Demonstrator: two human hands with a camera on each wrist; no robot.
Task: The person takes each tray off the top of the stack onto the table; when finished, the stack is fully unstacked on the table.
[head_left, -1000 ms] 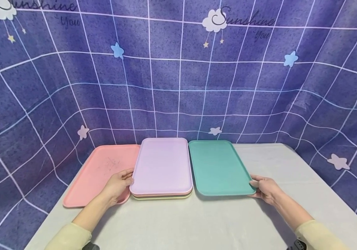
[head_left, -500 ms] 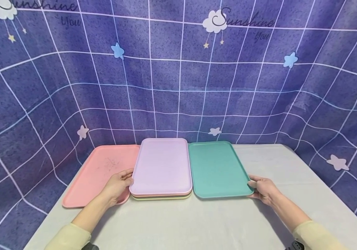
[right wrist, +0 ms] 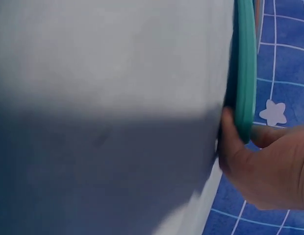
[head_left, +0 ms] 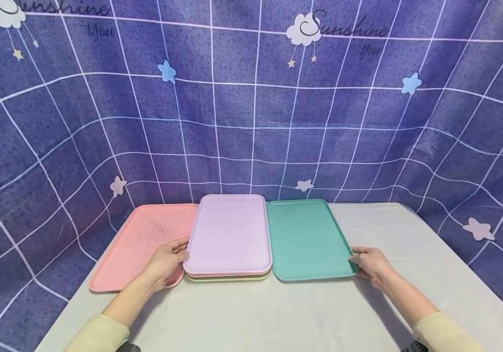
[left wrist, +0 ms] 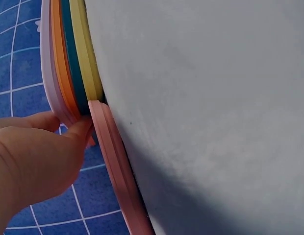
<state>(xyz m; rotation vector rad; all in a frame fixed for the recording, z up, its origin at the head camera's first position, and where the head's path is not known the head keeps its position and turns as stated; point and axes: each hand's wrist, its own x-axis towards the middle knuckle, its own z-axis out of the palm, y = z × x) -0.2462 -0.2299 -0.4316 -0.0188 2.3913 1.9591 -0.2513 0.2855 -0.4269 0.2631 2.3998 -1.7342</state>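
Note:
A lilac tray point(head_left: 229, 234) tops a stack in the middle, with orange, teal and yellow tray edges under it in the left wrist view. My left hand point(head_left: 166, 261) holds the stack's left edge near its front corner, the digits spread over the upper tray edges point(left wrist: 68, 54). To the right, a green tray point(head_left: 310, 239) lies beside the stack. My right hand point(head_left: 372, 266) pinches its front right corner; in the right wrist view, one digit is beneath the green rim point(right wrist: 246, 73) and another on the far side.
At the left lies a pink tray point(head_left: 146, 239), partly behind my left hand, its front right part near the stack. The pale table point(head_left: 278, 313) spreads in front and to the right. A blue gridded curtain point(head_left: 251, 107) encloses the back and sides.
The green tray's front edge has come down and a little to the left, with my right hand moving along with it. The left hand and the stack look the same.

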